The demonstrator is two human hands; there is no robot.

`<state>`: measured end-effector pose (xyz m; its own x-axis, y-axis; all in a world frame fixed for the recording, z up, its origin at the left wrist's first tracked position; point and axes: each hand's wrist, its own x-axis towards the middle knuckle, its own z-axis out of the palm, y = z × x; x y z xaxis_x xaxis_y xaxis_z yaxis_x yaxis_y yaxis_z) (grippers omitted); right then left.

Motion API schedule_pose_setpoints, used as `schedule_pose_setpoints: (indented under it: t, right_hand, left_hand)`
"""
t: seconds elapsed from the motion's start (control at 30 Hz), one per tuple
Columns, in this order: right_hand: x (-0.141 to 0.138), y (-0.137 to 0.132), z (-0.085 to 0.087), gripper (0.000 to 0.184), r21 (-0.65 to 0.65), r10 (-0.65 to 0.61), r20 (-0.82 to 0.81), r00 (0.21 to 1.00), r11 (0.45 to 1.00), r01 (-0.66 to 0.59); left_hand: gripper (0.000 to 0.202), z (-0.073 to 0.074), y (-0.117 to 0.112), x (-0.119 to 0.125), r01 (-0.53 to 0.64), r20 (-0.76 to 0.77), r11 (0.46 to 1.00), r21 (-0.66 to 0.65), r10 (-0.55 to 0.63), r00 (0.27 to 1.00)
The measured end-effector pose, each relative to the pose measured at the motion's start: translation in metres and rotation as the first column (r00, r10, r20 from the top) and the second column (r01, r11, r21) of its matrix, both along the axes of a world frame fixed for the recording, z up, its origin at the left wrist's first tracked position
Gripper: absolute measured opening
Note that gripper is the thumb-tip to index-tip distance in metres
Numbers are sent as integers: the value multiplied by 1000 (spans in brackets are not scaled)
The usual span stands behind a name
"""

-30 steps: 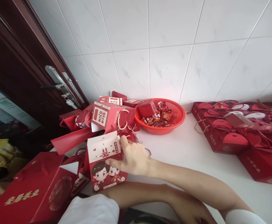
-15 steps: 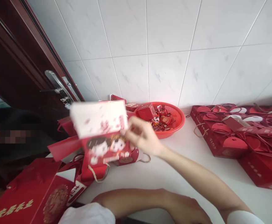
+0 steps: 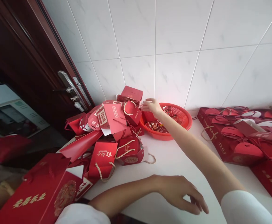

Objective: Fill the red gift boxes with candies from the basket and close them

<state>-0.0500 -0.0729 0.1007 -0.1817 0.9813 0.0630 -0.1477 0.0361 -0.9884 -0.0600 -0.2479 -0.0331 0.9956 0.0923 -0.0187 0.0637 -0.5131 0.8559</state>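
My right hand (image 3: 152, 107) reaches over the left rim of a red plastic basket (image 3: 187, 124). Its fingers are stretched out with nothing in them. Small red-wrapped sweets (image 3: 155, 125) lie in the basket, partly hidden by my right forearm. My left hand (image 3: 182, 193) hangs over the white tabletop (image 3: 163, 161), palm down, fingers loosely bent and apart, holding nothing. Left of the basket is a heap of red gift boxes, among them a box with rope handles (image 3: 129, 152) and a pink-red box (image 3: 114, 116).
Several packed red boxes (image 3: 238, 151) stand in rows on the right. A large red gift bag (image 3: 40, 193) fills the lower left. A dark wooden door with a metal handle (image 3: 67, 82) is at the left, and tiled wall (image 3: 173, 71) runs behind. A blurred red item (image 3: 7, 146) shows at far left.
The red and white cartoon-couple packet is out of my right hand and no longer visible. That hand has moved up and right to the basket's rim. My left hand has come further into view.
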Motion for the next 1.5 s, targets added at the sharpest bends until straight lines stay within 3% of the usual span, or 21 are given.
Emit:
schedule_pose_setpoints:
  t: [0.1,0.17,0.23,0.27,0.37,0.43,0.53,0.67,0.73,0.83,0.9,1.0,1.1,1.2,1.3,1.4,1.5]
  right_hand:
    - [9,-29,-22,8,97,142,264,954,980,-172]
    - [13,-51,-37,9,108,262,543,798,921,-375]
    - [14,-70,-52,2,139,210,779,591,860,-490]
    - [13,-77,-59,7,152,152,854,498,842,-518]
    - [9,-89,-76,11,167,35,933,357,838,-519]
    - [9,-92,-81,18,183,5,933,360,854,-487]
    - [22,-96,-76,19,260,-68,901,428,874,-409]
    - [64,-108,-59,20,359,-148,814,563,889,-286]
    - [87,-115,-54,25,374,-163,778,606,895,-241]
    - [116,-125,-53,29,365,-180,760,625,913,-180]
    - [128,-130,-56,28,346,-185,753,632,928,-141]
    - [138,-134,-63,27,312,-177,742,646,945,-99]
    - [146,-135,-68,28,283,-168,732,660,957,-70]
    - [154,-136,-72,28,251,-155,720,677,967,-45]
    - [159,-137,-76,30,217,-112,704,701,974,-62]
    - [161,-138,-82,34,210,-77,710,700,972,-106]
    - [160,-141,-88,29,275,-152,715,682,959,-74]
  left_hand:
    - [30,15,6,-6,8,-59,999,36,-6,998]
    - [28,24,7,-9,72,-117,997,41,-67,991]
    - [28,31,6,-11,157,-183,987,36,-148,972]
    - [28,35,5,-13,193,-208,981,36,-182,961]
    - [30,44,2,-17,217,-230,973,73,-196,953]
    - [32,52,2,-23,187,-210,977,105,-162,964]
    - [31,68,3,-37,96,-149,986,133,-76,986]
    - [21,94,8,-56,-134,-8,982,135,136,991]
    - [18,104,12,-63,-334,59,925,179,329,942]
    - [19,110,20,-66,-592,119,735,331,590,799]
    - [20,108,25,-64,-602,100,660,449,632,768]
    - [19,104,31,-59,-479,-12,634,607,610,792]
    - [16,104,34,-56,-450,-63,578,681,658,750]
    - [25,105,36,-58,-514,-39,524,679,724,688]
    - [29,103,40,-63,-506,-91,487,712,778,621]
    - [36,96,47,-65,-537,-150,501,679,810,566]
    - [35,86,54,-66,-640,-111,520,566,817,566]
